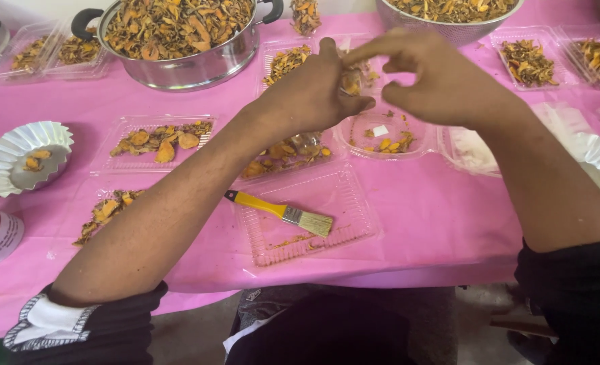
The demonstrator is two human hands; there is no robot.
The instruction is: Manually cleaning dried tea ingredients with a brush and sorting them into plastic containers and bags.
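Both forearms reach forward, bare; the left hand and right hand meet, fingers curled, fingertips pinched together.

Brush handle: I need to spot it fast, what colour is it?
Yellow; the brush shows clearest in the head view.

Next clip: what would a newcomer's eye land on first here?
The two hands meeting mid-table, left hand and right hand, over a pink tablecloth. Then the big steel pot of orange dried slices at top left, and the yellow-handled brush lying in a clear tray nearest the person.
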